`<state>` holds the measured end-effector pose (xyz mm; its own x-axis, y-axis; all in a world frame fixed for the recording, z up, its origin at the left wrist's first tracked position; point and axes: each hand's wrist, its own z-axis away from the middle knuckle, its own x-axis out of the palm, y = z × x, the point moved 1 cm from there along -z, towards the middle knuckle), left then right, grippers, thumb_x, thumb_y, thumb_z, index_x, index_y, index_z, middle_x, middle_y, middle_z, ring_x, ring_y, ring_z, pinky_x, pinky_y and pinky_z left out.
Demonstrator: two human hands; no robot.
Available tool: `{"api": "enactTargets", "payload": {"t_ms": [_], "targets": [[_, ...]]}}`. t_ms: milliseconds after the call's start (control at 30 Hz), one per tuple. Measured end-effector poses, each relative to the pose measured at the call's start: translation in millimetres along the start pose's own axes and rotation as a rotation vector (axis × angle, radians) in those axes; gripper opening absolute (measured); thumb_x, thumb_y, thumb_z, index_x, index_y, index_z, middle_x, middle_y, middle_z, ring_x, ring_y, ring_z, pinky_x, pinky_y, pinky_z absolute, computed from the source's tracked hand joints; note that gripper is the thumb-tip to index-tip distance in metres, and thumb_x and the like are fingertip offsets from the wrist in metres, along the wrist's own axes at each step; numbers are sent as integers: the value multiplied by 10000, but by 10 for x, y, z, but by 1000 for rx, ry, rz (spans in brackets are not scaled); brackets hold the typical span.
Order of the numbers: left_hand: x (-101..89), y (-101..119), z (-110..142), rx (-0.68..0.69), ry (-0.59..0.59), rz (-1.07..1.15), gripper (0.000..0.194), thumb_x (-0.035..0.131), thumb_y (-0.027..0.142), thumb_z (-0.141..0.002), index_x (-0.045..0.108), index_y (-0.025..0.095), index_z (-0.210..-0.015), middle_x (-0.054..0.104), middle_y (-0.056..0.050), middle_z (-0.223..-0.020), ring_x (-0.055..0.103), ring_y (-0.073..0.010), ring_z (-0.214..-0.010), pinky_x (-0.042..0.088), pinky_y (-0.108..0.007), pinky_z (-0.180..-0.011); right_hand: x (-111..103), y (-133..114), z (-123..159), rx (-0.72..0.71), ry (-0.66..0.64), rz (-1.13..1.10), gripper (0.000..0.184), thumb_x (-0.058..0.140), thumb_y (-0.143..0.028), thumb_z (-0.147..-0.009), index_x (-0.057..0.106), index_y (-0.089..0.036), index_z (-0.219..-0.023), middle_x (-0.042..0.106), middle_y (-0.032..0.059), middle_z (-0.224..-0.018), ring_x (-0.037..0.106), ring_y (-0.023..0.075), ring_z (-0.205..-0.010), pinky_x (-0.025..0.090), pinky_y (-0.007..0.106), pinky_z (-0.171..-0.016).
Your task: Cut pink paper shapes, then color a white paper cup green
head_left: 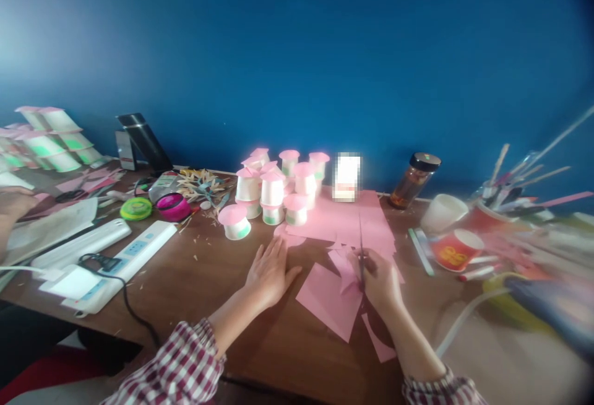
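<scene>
With twelve o'clock toward the blue wall [297, 58] and the centre between the person's hands, the left hand [269, 272] lies open at nine on the brown table [264, 343], fingers stretched forward, their tips at the edge of a pink paper round [294, 239]; whether they touch it cannot be told. The right hand [380, 281], at three, is closed around a thin dark tool [361, 231] pointing to twelve, its type hard to make out. The hands are well apart.

Between them sits a folded pink piece [342, 264], close against the right hand; whether it is gripped cannot be told. A pink square [327, 306] lies at six, a narrow pink scrap [378, 343] between four and five, and a large pink sheet [374, 225] toward one.

Pink-topped white cups [272, 188] stand at eleven, a dark-lidded jar [413, 182] leans at two, and a red cup [457, 249] stands at three. The power strip [148, 247] is at nine; at the far left edge, beyond it, another person's hand [13, 207] shows.
</scene>
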<state>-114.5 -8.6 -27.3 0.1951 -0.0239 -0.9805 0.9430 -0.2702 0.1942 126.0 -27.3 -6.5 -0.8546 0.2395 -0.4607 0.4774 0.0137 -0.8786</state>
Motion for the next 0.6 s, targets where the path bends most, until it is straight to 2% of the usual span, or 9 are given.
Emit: {"api": "enactTargets", "payload": {"t_ms": [133,200,267,333,400,467,500,600], "targets": [[-7,54,-107,-48,-43,16,702,330,516,-885,268,82,-1434,238,-168,-1510,176,-298,-1399,143,-536,-1106,-11,-9,6,46,59,-202,306,663,-453,-739,655,-154,-803,530,-31,-467,463,121,-378,356,221,-371],[-38,71,-90,-66,-25,15,702,348,530,-876,287,101,-1430,229,-184,-1513,166,-332,-1396,166,-557,-1088,-38,-37,5,30,186,-354,293,678,-447,-740,634,-158,-759,511,-42,-466,455,109,-394,358,211,-383],[-78,104,-28,-63,55,-2,677,373,522,-872,335,109,-1407,244,-205,-1505,179,-371,-1384,194,-567,-1069,-67,-54,-6,2,315,-502,294,670,-437,-763,593,-163,-690,501,-47,-458,443,94,-414,359,202,-413],[-112,176,49,4,136,-9,583,401,474,-878,427,128,-1346,338,-198,-1460,255,-372,-1355,213,-558,-1063,-89,-47,-27,-5,385,-614,323,659,-437,-779,555,-164,-640,491,-50,-452,427,83,-424,347,198,-433],[-129,285,107,143,144,24,463,443,433,-873,522,175,-1250,482,-155,-1346,365,-333,-1291,221,-537,-1066,-100,-27,-47,11,398,-681,340,649,-450,-784,546,-163,-635,482,-52,-457,420,81,-431,329,198,-436],[-137,403,118,273,98,87,461,529,452,-827,542,210,-1219,543,-124,-1257,430,-311,-1222,257,-511,-1052,-108,-11,-55,25,385,-693,344,646,-459,-784,545,-163,-639,479,-51,-467,421,84,-441,321,201,-441],[-143,453,103,311,59,121,525,579,477,-786,528,215,-1239,549,-122,-1233,454,-311,-1185,301,-493,-1024,-113,-9,-54,23,375,-683,353,640,-460,-788,534,-166,-624,479,-49,-469,423,86,-446,322,204,-448],[-188,539,-5,288,-98,184,772,710,542,-625,493,199,-1282,569,-134,-1123,512,-325,-1044,416,-449,-884,-135,-20,-36,-2,362,-617,398,610,-455,-814,481,-175,-563,478,-43,-481,424,88,-464,335,212,-477]]}}
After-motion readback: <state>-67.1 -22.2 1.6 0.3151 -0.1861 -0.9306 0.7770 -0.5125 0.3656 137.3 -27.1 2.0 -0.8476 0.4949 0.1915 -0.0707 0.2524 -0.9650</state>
